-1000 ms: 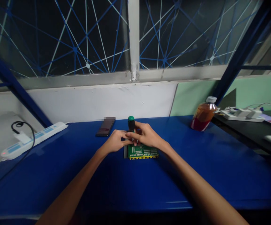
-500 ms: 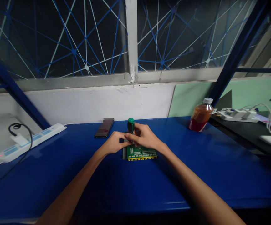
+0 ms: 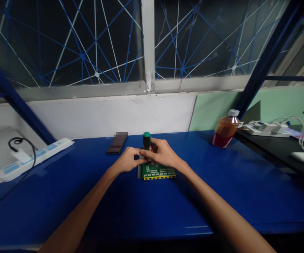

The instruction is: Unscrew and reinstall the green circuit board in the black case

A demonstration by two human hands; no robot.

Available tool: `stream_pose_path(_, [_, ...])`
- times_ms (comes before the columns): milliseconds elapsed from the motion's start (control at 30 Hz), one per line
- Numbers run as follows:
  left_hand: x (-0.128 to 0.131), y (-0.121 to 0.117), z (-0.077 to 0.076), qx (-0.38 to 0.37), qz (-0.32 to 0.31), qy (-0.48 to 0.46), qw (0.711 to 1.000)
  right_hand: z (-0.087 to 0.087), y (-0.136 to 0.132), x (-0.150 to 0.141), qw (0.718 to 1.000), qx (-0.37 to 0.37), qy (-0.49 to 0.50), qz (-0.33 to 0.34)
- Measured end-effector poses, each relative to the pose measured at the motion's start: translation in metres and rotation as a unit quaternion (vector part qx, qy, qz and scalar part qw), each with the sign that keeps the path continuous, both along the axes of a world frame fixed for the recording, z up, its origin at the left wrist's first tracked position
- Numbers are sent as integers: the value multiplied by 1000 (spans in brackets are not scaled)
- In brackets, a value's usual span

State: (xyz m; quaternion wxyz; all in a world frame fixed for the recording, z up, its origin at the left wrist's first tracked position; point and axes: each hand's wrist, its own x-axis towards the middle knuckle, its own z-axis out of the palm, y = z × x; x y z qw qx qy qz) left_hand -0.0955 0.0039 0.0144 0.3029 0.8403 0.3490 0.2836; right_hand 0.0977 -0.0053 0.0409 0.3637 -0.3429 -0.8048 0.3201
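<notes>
A screwdriver (image 3: pixel 147 139) with a green and black handle stands upright over a green circuit board (image 3: pixel 158 170). My right hand (image 3: pixel 164 154) is closed around the lower part of its handle. From the other side my left hand (image 3: pixel 127 160) reaches in with thumb and forefinger pinched close to the shaft, and its fingertips overlap with those of the right hand. What the left fingertips hold, and the screwdriver's tip, are hidden. Along the board's near edge runs a row of yellow connectors (image 3: pixel 159 178). A grey edge shows at the board's left side.
On the blue table (image 3: pixel 141 214), a black phone (image 3: pixel 117 143) lies behind my left hand. A white power strip (image 3: pixel 36 160) with a black cable is at the left. A bottle of reddish drink (image 3: pixel 225 129) stands at the right. Another power strip (image 3: pixel 268 129) sits on a black surface beyond.
Both hands stay at the screwdriver in nearly the same pose. The view has shifted very slightly.
</notes>
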Motion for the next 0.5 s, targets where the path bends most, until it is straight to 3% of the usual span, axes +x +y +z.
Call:
stream_pose_path(167, [1,1,-2,7,35,0,999,-1,0,-1,1000,-7,5,-1])
stream_pose_path(367, [2,0,1,22,1,6,1000,-1,1,0,1000,-6,4,-16])
stream_pose_path(500, [3,-1,2,20,18,4,1000,0,0,-1,1000,-16,16,-7])
